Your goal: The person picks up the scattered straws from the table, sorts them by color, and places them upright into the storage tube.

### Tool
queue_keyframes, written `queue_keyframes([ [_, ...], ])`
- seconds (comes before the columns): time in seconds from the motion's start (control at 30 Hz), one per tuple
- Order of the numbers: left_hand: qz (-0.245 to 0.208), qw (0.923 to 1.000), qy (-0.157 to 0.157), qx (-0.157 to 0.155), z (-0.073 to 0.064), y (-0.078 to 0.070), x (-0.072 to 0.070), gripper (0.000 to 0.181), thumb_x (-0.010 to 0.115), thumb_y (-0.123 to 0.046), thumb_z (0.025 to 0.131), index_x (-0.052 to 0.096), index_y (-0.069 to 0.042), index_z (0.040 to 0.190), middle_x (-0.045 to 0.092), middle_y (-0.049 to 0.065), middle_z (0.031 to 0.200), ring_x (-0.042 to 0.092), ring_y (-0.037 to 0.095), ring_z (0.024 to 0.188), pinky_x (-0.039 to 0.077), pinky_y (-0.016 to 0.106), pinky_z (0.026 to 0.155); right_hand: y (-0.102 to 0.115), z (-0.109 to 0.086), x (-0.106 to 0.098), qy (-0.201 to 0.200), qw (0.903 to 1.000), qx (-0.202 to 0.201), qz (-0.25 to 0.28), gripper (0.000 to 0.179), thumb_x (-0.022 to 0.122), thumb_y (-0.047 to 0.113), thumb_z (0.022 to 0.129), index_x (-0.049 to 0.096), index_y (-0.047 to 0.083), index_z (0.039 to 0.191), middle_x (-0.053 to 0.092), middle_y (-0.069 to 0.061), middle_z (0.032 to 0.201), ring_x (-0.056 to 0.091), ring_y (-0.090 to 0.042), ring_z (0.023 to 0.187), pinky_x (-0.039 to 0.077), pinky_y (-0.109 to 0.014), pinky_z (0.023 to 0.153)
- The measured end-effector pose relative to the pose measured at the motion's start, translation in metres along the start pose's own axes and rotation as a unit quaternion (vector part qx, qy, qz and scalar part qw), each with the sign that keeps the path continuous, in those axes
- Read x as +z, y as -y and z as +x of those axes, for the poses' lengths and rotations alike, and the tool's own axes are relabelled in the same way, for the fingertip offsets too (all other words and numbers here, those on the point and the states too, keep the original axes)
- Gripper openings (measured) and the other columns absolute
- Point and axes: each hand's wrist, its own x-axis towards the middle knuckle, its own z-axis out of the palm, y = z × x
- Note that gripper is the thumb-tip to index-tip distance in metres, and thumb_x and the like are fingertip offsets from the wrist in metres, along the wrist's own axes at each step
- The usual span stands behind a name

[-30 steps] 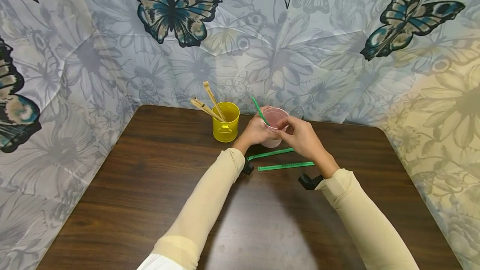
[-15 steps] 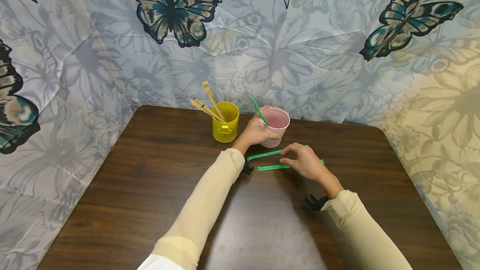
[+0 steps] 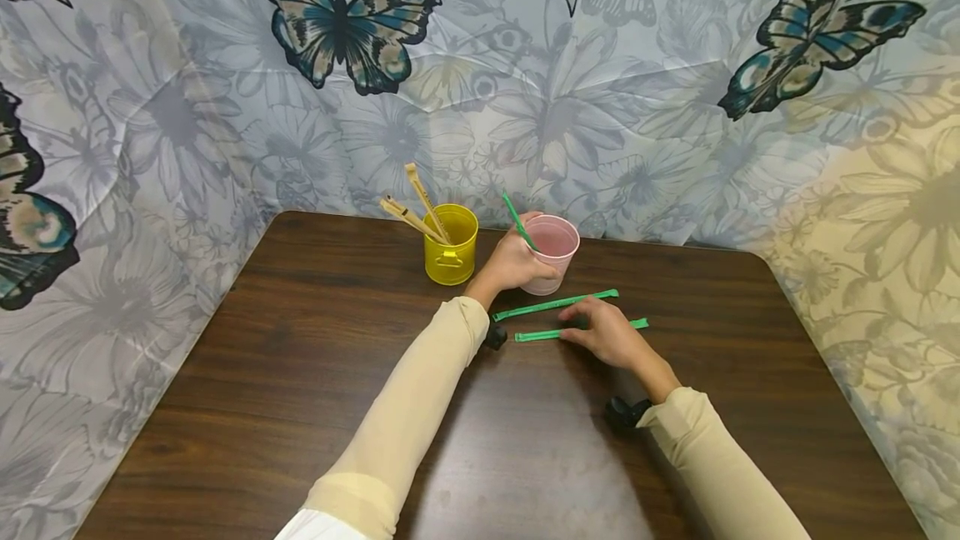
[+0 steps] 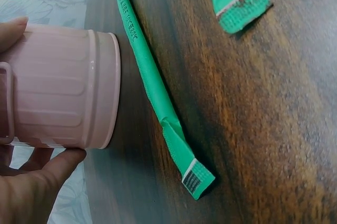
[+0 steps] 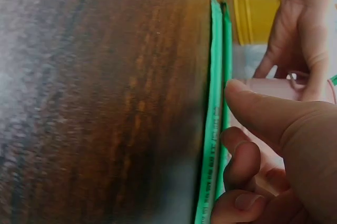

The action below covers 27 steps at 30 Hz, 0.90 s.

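My left hand (image 3: 512,262) grips a small pink bucket (image 3: 562,258) by its side near the back of the table. One green paper-wrapped straw (image 3: 515,215) leans out of the bucket's mouth. Two more lie in front, roughly parallel: a farther green straw (image 3: 528,308) and a nearer green straw (image 3: 536,336). Over the nearer one is my right hand (image 3: 609,333), thumb and fingers apart and bent, with nothing pinched between them. The right wrist view has the thumb (image 5: 263,111) and fingertips close beside both straws. Crimped ends show in the left wrist view.
A yellow bucket (image 3: 441,269) stands left of the pink one, holding several beige wrapped sticks (image 3: 411,213). Behind the brown wooden table (image 3: 285,357) hangs a butterfly-print cloth (image 3: 555,115). Each wrist wears a black camera.
My right hand has come away from the pink bucket's rim and moved down toward me, over the nearer straw. My left hand and the pink bucket stay in place.
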Motion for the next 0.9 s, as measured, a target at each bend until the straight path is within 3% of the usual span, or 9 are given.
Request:
queue_keyframes([
  [0.6, 0.013, 0.9997, -0.009, -0.019, 0.000, 0.000, 0.000, 0.104, 0.093, -0.009, 0.068, 0.035, -0.013, 0.154, 0.061, 0.006, 0.139, 0.060, 0.020, 0.126, 0.049, 0.035, 0.109, -0.002, -0.006, 0.011, -0.001, 0.9999, -0.016, 0.000, 0.011, 0.079, 0.013, 0.088, 0.076, 0.011, 0.099, 0.066, -0.006, 0.098, 0.064, -0.022, 0.092, 0.052, -0.031, 0.079],
  [0.9, 0.008, 0.9997, -0.005, -0.023, 0.001, 0.003, 0.001, 0.104, 0.093, -0.011, 0.068, 0.035, -0.016, 0.154, 0.062, 0.005, 0.138, 0.060, 0.019, 0.125, 0.049, 0.034, 0.108, -0.003, -0.006, 0.010, 0.000, 0.9990, -0.040, -0.018, 0.011, 0.080, 0.011, 0.086, 0.072, 0.012, 0.093, 0.066, -0.002, 0.093, 0.064, -0.020, 0.088, 0.053, -0.030, 0.077],
])
